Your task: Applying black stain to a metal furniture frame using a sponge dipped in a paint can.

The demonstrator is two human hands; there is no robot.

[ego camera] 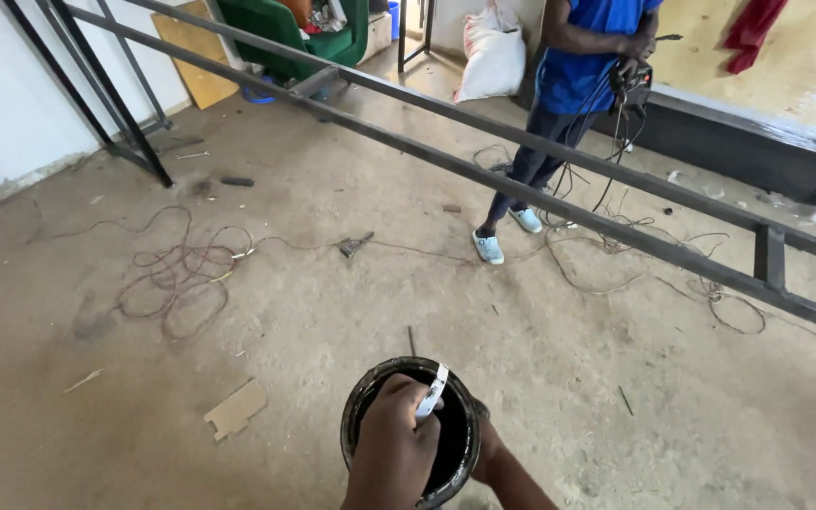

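Down at the bottom edge of the view, near its middle, a person's two bare hands work at a round black can [361,416] held above a dusty concrete floor [332,312]. The inside of the can looks dark and glossy. The left hand [394,453] is closed in a fist over the can's mouth, gripping a thin white-handled tool [432,390] that slants down into the can; its lower end is hidden inside. The right hand [485,442] is mostly hidden behind the can's right side, where it seems to hold the wall; how tightly the fingers close cannot be told.

On the floor just left of the can lies a scrap of cardboard [235,409]. Farther off, toward the left edge, a tangle of thin wire [181,274] loops over the floor. A long dark steel frame [540,194] of two parallel bars runs slantwise from the upper left corner to the right edge.

Behind the frame, near the top edge, stands another person in a blue shirt [573,57], dark trousers and pale shoes, both hands holding a small black device with cables [630,85] hanging down. A white sack [491,52] leans beside them.
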